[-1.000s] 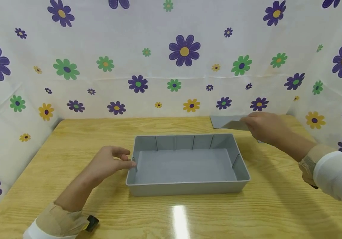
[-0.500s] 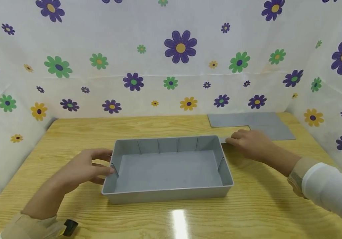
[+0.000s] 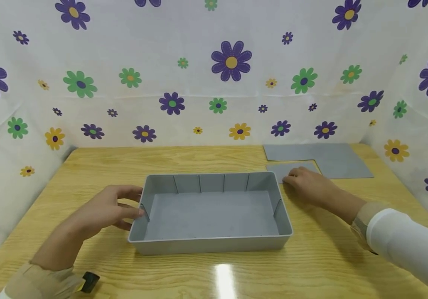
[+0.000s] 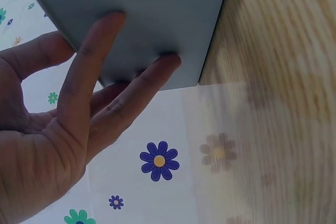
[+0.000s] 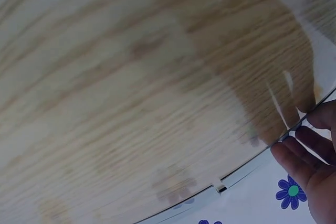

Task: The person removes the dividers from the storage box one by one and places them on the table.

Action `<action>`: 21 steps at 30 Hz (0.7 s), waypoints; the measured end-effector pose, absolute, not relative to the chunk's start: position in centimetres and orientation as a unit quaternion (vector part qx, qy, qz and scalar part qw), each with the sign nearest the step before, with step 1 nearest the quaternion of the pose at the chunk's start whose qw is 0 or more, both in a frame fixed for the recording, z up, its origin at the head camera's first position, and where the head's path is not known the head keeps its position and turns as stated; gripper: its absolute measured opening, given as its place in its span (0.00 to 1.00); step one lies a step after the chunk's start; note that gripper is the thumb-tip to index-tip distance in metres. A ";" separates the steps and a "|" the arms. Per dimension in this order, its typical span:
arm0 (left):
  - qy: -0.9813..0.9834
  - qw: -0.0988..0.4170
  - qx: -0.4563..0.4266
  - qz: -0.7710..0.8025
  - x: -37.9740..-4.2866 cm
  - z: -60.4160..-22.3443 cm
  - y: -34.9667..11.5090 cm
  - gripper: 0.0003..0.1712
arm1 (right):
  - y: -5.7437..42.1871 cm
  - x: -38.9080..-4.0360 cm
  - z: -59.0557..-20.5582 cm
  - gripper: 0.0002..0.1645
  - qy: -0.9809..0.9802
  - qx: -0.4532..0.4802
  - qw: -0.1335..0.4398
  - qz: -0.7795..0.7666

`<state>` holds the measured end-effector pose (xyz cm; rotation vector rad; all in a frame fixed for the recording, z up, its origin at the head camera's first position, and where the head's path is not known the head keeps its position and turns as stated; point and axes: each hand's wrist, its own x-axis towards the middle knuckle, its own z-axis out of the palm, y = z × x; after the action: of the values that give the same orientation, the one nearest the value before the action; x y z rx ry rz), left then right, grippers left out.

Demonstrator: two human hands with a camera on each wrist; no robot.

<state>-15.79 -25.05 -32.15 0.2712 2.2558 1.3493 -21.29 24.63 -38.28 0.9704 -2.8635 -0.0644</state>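
Note:
A shallow grey plastic tray (image 3: 214,245), with upright slots inside its walls, stands on the wooden table. My left hand (image 3: 103,211) grips its left end wall: in the left wrist view (image 4: 73,103) one digit passes behind the rim while other fingertips press the outer face. Just off the tray's back right corner lies a small thin grey sheet (image 3: 305,167). My right hand (image 3: 311,185) pinches the near edge of this sheet with bent fingers, low over the table. In the right wrist view the fingertips (image 5: 286,150) meet at a thin edge.
A larger flat grey sheet (image 3: 341,160), stepped in outline, lies at the table's back right. Behind and beside the wooden table (image 3: 169,155) hangs a white flower-printed cloth (image 3: 191,33). A small black object (image 3: 89,282) is at the left wrist.
The tray has shifted left with my left hand at it. My right hand has brought the small sheet down from over the larger one to the table beside the tray.

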 end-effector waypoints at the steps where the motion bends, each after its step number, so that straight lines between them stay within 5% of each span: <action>1: 0.827 0.247 0.100 0.495 -15.8 -32.2 -25.1 0.34 | 24.5 -21.4 -38.3 0.15 -0.947 0.314 0.057 -0.019; 21: 0.836 0.234 0.086 0.489 -15.5 -32.2 -25.4 0.38 | 24.5 -22.0 -37.7 0.15 -0.956 0.286 0.065 -0.012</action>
<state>-15.53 -25.36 -32.24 0.2357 2.2966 1.3415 -22.04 24.49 -37.73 0.8626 -2.8848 -0.0376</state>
